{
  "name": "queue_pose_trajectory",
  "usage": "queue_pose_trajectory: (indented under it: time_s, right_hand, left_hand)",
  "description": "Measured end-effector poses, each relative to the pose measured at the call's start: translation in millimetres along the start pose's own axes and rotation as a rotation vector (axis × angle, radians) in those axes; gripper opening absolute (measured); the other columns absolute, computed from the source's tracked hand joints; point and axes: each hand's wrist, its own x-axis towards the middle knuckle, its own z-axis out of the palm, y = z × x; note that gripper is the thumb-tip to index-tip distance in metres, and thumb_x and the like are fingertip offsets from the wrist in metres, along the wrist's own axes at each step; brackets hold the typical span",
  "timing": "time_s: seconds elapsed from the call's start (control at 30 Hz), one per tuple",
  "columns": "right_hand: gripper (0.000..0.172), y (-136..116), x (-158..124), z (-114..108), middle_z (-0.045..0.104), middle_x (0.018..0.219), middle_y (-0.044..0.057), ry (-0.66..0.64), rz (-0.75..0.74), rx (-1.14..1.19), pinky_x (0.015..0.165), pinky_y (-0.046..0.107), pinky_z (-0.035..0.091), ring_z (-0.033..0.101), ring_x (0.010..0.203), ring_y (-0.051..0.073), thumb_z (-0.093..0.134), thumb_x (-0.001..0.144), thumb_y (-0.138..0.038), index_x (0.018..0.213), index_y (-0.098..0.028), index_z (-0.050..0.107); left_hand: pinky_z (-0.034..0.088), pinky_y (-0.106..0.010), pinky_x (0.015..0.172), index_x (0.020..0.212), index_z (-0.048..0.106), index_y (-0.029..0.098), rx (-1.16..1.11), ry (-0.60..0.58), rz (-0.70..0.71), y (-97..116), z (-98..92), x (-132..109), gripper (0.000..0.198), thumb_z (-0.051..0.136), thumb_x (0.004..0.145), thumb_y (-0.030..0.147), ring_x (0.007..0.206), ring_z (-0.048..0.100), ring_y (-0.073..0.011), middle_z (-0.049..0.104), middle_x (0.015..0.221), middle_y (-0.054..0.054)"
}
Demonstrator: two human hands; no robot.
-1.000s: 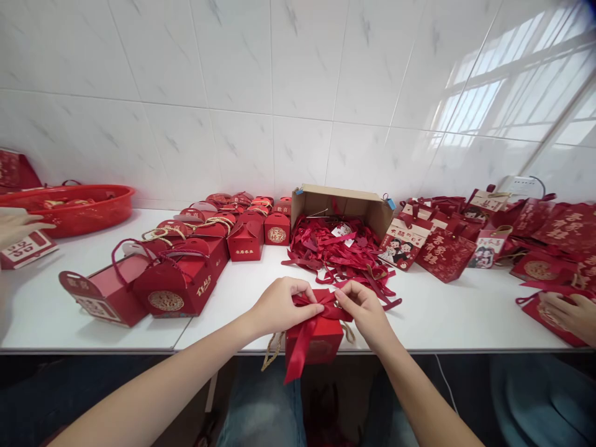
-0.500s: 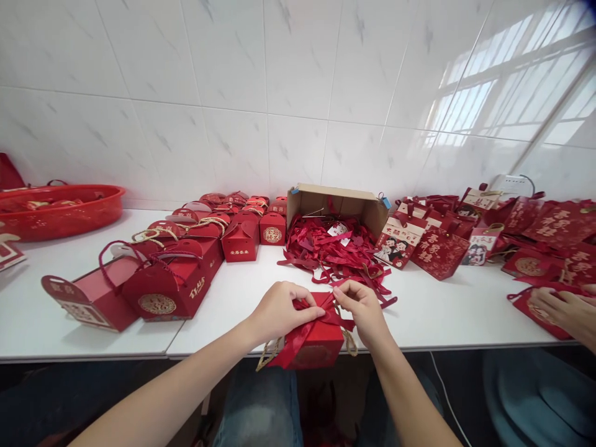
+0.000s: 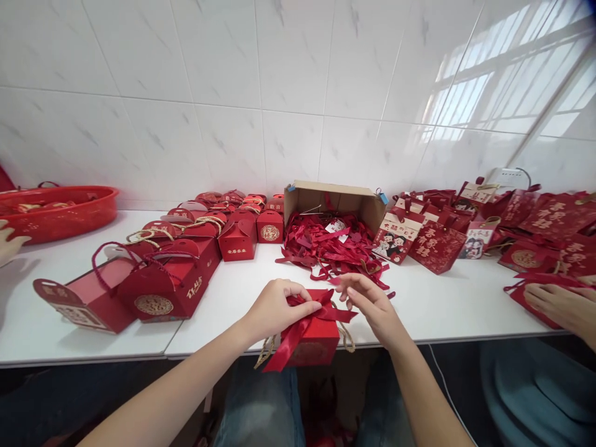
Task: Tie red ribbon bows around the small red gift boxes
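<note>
Tiled wall (image 3: pixel 223 74) behind, white table (image 3: pixel 233 288) before you. Red boxes (image 3: pixel 238 241) fill your left, bags (image 3: pixel 435 247) your right. Between them, carton (image 3: pixel 367 210), loose ribbons (image 3: pixel 326 245) spilling out toward you. Your gift box (image 3: pixel 319 346) is at the table's front edge, between your hands. Left hand (image 3: pixel 282 307): thumb and fingers pinch the bow (image 3: pixel 292 340) on its top. Right hand (image 3: pixel 375 305): fingers loosely spread, just beside the bow's right end. Twine loops (image 3: pixel 266 354) stick out both sides.

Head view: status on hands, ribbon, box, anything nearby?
Left hand pinching ribbon on red box. Right hand open beside it, off ribbon. Box at near edge of table; ribbon pile just beyond.
</note>
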Motion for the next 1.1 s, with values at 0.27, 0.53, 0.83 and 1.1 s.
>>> queue_pose_trajectory:
  time_s: [0.27,0.53,0.83,1.1]
  right_hand:
    - [0.029,-2.1,1.5,5.0,0.062,0.096,0.006,-0.068,-0.036,-0.244,0.068,0.030,0.048,0.057,0.083,0.018,0.059,0.080,-0.035,0.106,-0.022,0.061]
    - [0.024,-1.6,7.4,13.9,0.058,0.070,0.000,0.021,0.025,-0.113,0.058,0.025,0.041,0.052,0.063,0.012,0.061,0.079,-0.042,0.078,-0.018,0.062]
    - [0.039,16.6,-18.8,-14.8,0.061,0.103,0.006,-0.051,0.042,-0.131,0.078,0.033,0.048,0.058,0.090,0.019,0.057,0.080,-0.029,0.118,-0.025,0.054]
    - [0.108,42.6,-37.9,21.8,0.030,0.146,0.013,-0.193,0.033,-0.093,0.107,0.045,0.029,0.033,0.132,0.028,0.083,0.054,-0.027,0.143,-0.027,0.022]
  left_hand:
    - [0.045,-0.023,0.066,0.073,0.071,0.016,-0.058,-0.021,0.005,0.6,-0.6,0.9,0.025,0.059,0.077,0.038,0.068,0.062,-0.0147,0.071,0.073,-0.002]
    - [0.046,-0.027,0.073,0.113,0.058,0.024,0.016,0.094,0.086,3.0,-7.2,-9.8,0.051,0.071,0.066,0.039,0.077,0.056,-0.0142,0.061,0.106,-0.004]
    - [0.047,-0.030,0.078,0.101,0.058,0.021,0.029,0.267,-0.073,-39.5,-32.8,-30.7,0.030,0.046,0.085,0.043,0.094,0.056,-0.0190,0.059,0.107,-0.007]
    - [0.031,-0.051,0.100,0.124,0.052,0.025,0.587,0.181,-0.203,-101.0,-4.5,-50.6,0.045,0.042,0.085,0.046,0.128,0.035,-0.0307,0.044,0.138,-0.011]
